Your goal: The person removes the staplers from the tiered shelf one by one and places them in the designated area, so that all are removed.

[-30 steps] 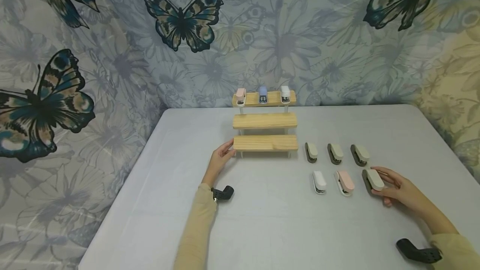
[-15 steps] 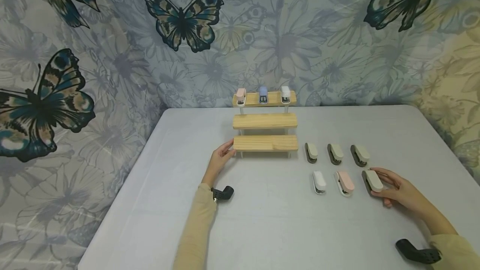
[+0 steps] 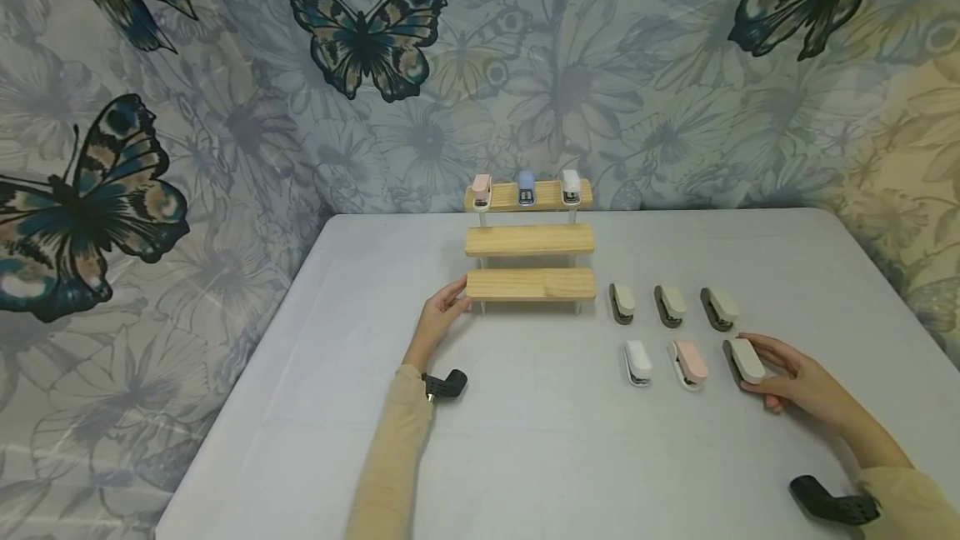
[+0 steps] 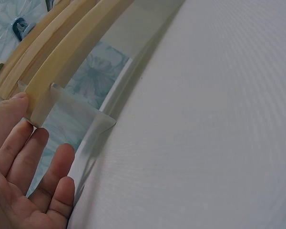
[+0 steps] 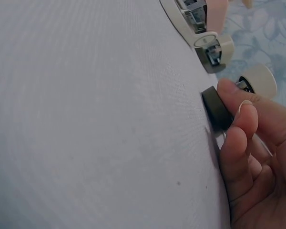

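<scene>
My left hand [image 3: 439,322] pinches the left end of the lowest board of a three-tier wooden display stand [image 3: 531,285], thumb above and fingertips below in the left wrist view. At the right, my right hand [image 3: 797,377] grips a stapler [image 3: 747,361] with a pale cream top and dark base, thumb on its near side and fingers at its far side. In the right wrist view the dark base [image 5: 216,109] lies under my thumb, close to the white tabletop. Beside it are a pink stapler [image 3: 689,364] and a white stapler [image 3: 638,362].
Behind them stand three pale staplers with dark bases: a left one [image 3: 622,303], a middle one [image 3: 670,306] and a right one [image 3: 720,308]. Pink [image 3: 482,191], blue [image 3: 527,187] and white [image 3: 572,186] staplers sit on the top tier. A butterfly-patterned backdrop [image 3: 420,148] borders the table.
</scene>
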A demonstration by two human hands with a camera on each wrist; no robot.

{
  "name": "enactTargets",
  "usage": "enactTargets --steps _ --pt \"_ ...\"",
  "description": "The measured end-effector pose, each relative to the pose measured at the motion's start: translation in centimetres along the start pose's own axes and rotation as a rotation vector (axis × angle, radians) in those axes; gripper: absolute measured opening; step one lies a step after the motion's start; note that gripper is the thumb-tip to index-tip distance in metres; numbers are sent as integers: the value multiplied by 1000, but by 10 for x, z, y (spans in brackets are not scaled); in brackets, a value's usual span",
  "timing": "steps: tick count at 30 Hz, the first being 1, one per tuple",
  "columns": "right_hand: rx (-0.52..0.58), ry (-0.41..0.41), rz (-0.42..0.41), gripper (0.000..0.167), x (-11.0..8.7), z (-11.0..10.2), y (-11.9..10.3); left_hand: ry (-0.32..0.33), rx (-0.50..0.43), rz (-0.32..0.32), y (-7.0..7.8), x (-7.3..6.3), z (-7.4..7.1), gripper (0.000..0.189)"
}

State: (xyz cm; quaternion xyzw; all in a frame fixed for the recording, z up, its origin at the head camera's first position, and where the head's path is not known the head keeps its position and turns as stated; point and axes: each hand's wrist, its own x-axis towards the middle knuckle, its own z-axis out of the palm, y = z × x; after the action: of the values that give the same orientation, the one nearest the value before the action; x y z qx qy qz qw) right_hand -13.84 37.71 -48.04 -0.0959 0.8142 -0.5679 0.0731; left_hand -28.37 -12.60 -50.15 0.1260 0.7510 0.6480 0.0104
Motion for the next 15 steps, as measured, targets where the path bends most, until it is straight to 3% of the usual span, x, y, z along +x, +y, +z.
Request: enactTargets --steps 10,15 --pt "-80 23 54 71 -2 2 -1 -2 6 11 0 0 1 46" --pt "-75 15 59 75 -2 3 -1 -16 -14 17 10 -3 0 45"
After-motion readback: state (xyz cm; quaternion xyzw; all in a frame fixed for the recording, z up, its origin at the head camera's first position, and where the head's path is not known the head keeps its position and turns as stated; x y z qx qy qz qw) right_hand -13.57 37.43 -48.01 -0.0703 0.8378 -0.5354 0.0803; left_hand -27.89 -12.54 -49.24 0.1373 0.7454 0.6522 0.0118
